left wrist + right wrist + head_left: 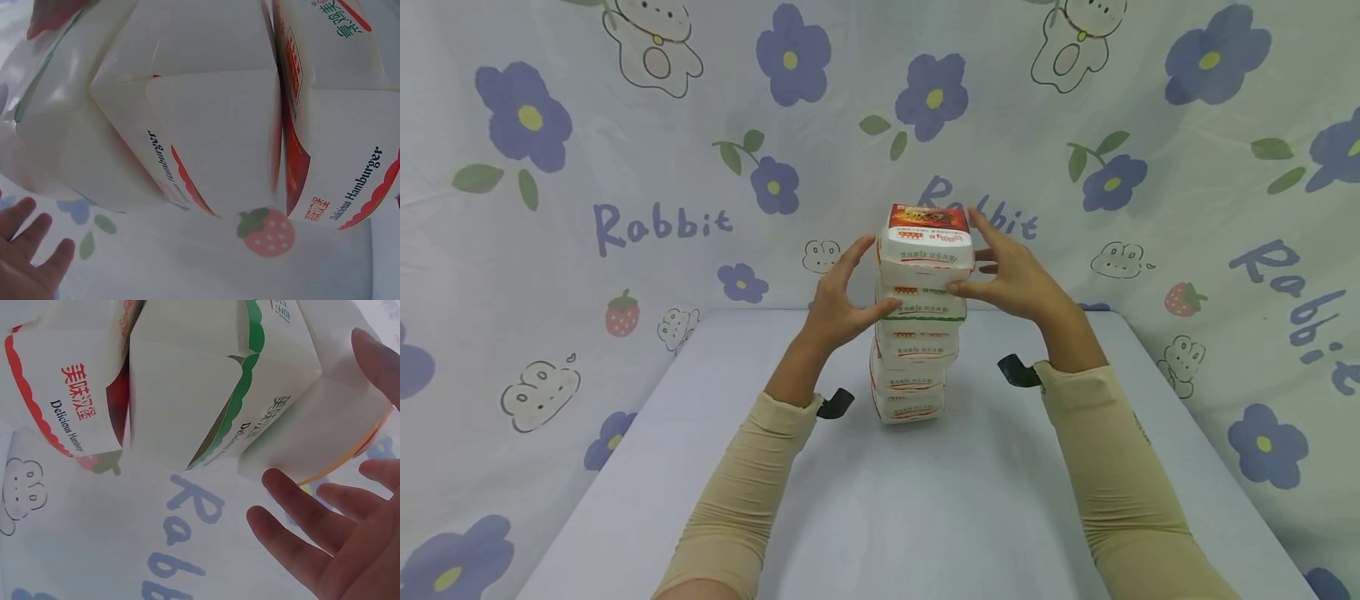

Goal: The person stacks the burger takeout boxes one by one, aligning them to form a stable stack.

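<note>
Several white paper hamburger boxes stand in a tall, slightly leaning stack. The top box has a red burger picture on its lid; beneath it is a green-edged box. My left hand is at the stack's left side, thumb by the second box, fingers spread; in the left wrist view its fingers stand apart from the boxes. Beside the top box on the right is my right hand, its thumb at the lower front corner. Its fingers extend loosely in the right wrist view; fingertip contact is unclear.
The stack stands on a white table. Behind it hangs a pale curtain printed with purple flowers, rabbits and strawberries. A black strap piece sticks out from the right cuff, and another strap piece from the left.
</note>
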A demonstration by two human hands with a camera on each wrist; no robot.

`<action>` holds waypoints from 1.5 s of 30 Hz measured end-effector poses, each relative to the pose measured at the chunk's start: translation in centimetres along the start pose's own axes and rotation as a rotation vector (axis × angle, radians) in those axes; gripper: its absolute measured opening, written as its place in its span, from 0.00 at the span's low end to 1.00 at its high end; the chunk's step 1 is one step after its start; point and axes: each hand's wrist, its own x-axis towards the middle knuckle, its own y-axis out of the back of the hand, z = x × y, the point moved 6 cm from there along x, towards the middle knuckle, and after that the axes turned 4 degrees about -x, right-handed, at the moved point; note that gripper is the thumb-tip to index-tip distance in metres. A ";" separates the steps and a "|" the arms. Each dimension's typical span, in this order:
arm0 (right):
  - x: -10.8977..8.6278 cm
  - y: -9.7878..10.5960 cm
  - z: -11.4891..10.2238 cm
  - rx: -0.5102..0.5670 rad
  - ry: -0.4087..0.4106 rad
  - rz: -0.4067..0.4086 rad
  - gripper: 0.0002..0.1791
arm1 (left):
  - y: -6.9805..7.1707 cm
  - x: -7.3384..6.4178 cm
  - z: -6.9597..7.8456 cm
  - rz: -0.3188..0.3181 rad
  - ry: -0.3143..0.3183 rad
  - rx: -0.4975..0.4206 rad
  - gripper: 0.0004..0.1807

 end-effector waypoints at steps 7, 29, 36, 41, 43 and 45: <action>0.2 -0.2 0.5 -0.004 0.008 -0.003 0.64 | -0.2 0.0 0.1 -0.011 0.030 -0.014 0.51; -0.1 -0.1 0.9 -0.018 -0.008 -0.004 0.64 | 0.0 0.1 -0.2 -0.009 0.019 0.013 0.51; -0.2 -0.3 1.3 -0.011 -0.006 0.005 0.63 | 0.2 -0.2 -0.6 -0.009 0.040 0.012 0.51; -0.4 -0.4 2.0 -0.001 -0.017 0.005 0.62 | 0.4 -0.7 -1.1 -0.011 0.074 0.016 0.50; -0.7 -0.5 2.6 -0.010 -0.033 0.000 0.61 | 0.4 -1.1 -1.3 -0.019 0.096 0.022 0.49; -1.0 -0.6 3.1 -0.023 -0.052 -0.007 0.61 | 0.5 -1.6 -1.7 -0.030 0.123 0.040 0.48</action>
